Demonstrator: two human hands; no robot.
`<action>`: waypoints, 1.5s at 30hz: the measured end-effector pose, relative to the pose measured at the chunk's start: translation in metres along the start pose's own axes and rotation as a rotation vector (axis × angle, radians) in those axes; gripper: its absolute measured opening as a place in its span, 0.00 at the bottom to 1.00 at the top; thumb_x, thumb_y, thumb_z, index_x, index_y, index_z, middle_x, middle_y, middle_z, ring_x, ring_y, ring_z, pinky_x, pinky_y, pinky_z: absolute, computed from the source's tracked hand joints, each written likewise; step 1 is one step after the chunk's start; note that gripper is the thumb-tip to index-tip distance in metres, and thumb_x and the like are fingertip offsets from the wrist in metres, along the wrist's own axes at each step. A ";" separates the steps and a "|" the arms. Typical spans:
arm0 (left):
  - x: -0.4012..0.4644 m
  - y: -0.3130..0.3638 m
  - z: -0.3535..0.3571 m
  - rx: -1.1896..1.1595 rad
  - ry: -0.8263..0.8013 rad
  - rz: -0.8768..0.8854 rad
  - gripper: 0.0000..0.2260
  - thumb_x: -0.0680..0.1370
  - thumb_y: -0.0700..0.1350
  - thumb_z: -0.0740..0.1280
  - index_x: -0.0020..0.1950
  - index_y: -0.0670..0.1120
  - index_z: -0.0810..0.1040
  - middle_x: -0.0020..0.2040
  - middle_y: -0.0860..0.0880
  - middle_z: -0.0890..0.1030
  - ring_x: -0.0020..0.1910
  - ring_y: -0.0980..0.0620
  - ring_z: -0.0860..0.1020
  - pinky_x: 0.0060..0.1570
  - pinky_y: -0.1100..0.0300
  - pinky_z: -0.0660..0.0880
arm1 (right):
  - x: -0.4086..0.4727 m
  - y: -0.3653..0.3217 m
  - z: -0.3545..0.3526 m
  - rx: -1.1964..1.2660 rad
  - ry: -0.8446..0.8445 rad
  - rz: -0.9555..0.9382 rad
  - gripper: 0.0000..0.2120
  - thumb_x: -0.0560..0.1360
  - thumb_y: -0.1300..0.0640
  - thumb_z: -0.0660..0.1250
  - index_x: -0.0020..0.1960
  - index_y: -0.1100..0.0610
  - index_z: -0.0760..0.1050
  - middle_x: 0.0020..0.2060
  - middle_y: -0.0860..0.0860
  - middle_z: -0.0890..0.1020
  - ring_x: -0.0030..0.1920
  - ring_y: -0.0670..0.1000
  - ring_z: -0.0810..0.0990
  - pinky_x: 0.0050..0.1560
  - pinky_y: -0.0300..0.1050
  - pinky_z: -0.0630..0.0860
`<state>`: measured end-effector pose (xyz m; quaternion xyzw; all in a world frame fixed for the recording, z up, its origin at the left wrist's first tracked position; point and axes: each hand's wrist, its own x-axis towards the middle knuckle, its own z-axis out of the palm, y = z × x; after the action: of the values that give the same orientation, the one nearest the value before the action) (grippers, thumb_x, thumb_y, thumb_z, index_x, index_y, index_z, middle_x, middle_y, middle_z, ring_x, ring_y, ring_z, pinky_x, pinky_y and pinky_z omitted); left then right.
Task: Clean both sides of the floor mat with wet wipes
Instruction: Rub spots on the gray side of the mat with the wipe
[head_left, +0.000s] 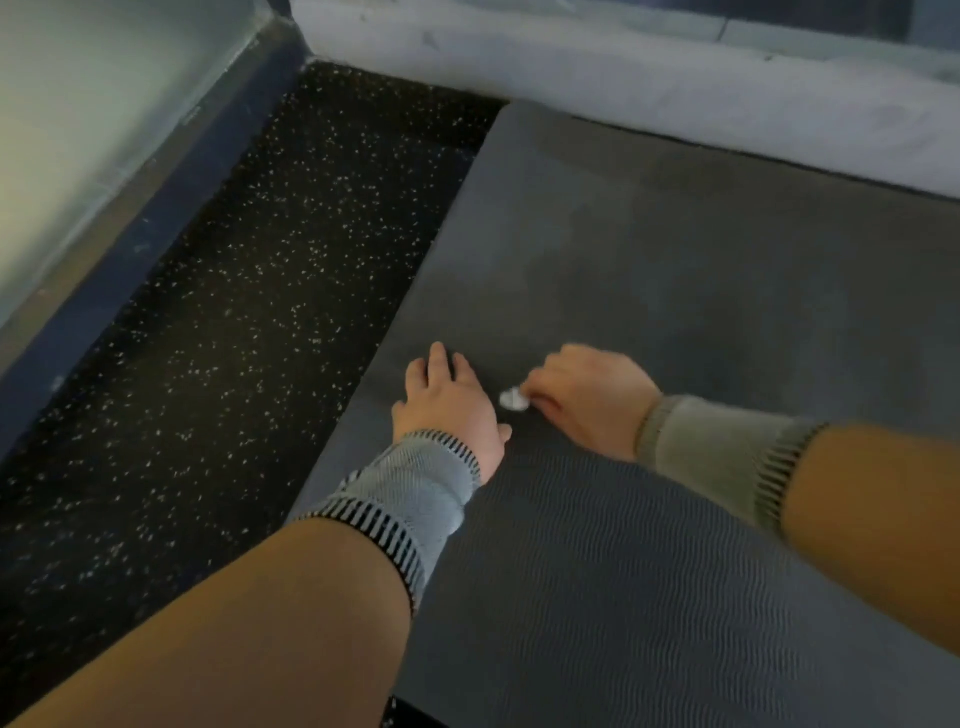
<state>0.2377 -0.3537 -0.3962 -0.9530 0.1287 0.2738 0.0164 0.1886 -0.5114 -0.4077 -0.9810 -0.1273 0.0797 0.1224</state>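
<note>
Grey mat (675, 291) on speckled floor (234, 338)

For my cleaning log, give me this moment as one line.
left hand flat on floor mat | right hand grips wet wipe on mat | speckled floor beside

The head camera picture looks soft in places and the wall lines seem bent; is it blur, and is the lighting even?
In the head view, the right hand and the white wipe it grips are smeared by motion, while the left hand pressing flat on the floor mat is sharper; the wide lens bows the wall edges; light is dim and soft, brightest at upper left.
</note>
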 end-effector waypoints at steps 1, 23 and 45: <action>-0.001 0.001 0.001 -0.008 0.015 0.005 0.41 0.76 0.59 0.66 0.79 0.46 0.45 0.79 0.51 0.41 0.77 0.45 0.45 0.72 0.43 0.58 | 0.007 0.009 -0.005 -0.022 0.023 0.039 0.10 0.79 0.53 0.58 0.54 0.54 0.76 0.47 0.52 0.78 0.50 0.56 0.75 0.47 0.50 0.73; -0.006 0.004 -0.017 0.049 -0.070 0.193 0.34 0.77 0.50 0.67 0.78 0.56 0.53 0.78 0.52 0.50 0.76 0.45 0.53 0.70 0.48 0.64 | -0.013 0.066 -0.019 0.013 0.116 0.295 0.10 0.79 0.54 0.58 0.53 0.55 0.76 0.46 0.55 0.80 0.48 0.57 0.76 0.47 0.51 0.74; 0.007 0.047 -0.068 0.647 -0.523 0.113 0.38 0.78 0.36 0.63 0.80 0.50 0.42 0.78 0.44 0.43 0.73 0.39 0.63 0.66 0.47 0.70 | -0.012 0.106 -0.031 0.091 0.225 0.606 0.09 0.79 0.55 0.57 0.50 0.57 0.74 0.43 0.55 0.79 0.44 0.56 0.75 0.40 0.47 0.71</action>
<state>0.2662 -0.4077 -0.3405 -0.7885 0.2517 0.4524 0.3321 0.2072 -0.6206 -0.4044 -0.9705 0.1885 0.0093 0.1502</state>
